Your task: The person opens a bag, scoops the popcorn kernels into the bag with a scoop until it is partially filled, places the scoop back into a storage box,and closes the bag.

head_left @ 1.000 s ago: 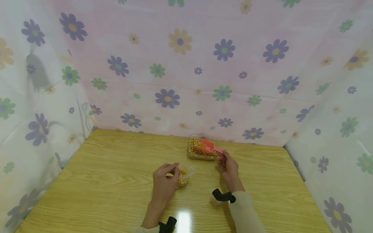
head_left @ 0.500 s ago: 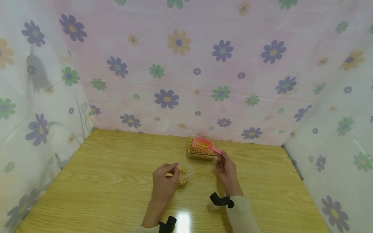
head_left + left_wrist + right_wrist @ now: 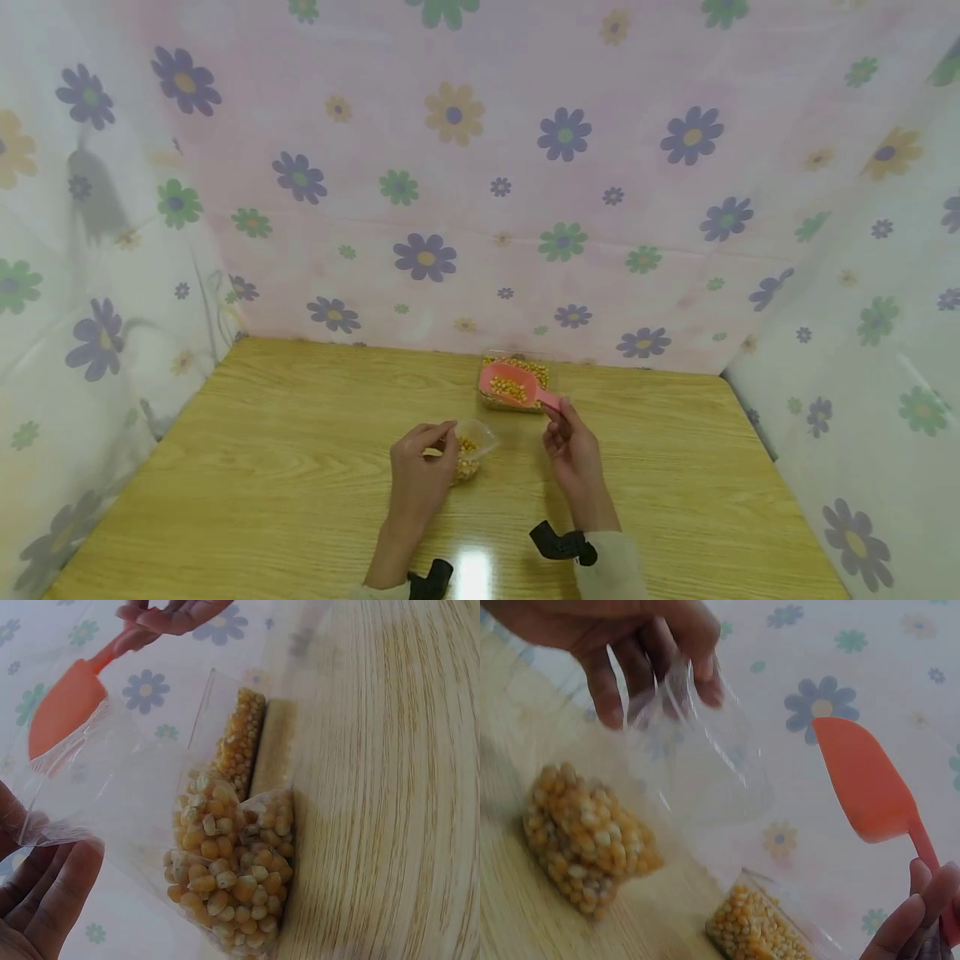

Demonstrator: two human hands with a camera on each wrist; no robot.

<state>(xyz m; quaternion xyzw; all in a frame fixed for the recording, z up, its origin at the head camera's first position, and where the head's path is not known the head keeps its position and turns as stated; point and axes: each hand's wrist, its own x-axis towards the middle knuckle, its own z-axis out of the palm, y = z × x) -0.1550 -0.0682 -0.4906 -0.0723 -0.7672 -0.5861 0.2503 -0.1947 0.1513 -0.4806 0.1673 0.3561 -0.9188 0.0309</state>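
Observation:
My left hand (image 3: 423, 471) pinches the upper edge of a clear plastic bag (image 3: 105, 776) between thumb and fingers. Corn kernels (image 3: 236, 881) fill the bag's lower part, which rests on the table, and its mouth spreads open toward the right. My right hand (image 3: 579, 462) grips the handle of a pink-red scoop (image 3: 870, 784). Kernels lie in the scoop's bowl in the head view. The scoop is raised, overlapping a clear rectangular container (image 3: 491, 404) of corn in that view. From the left wrist, the scoop appears just beyond the bag's mouth.
The wood-grain table (image 3: 285, 450) extends widely to both sides. A flower-print curtain (image 3: 337, 250) hangs behind it and along the left and right sides. The corn container stands near the table's back edge, beyond the bag.
My right hand has lifted the scoop out of the corn, levelled it with kernels inside, and drawn it slightly left and nearer. My left hand and the bag have stayed nearly still.

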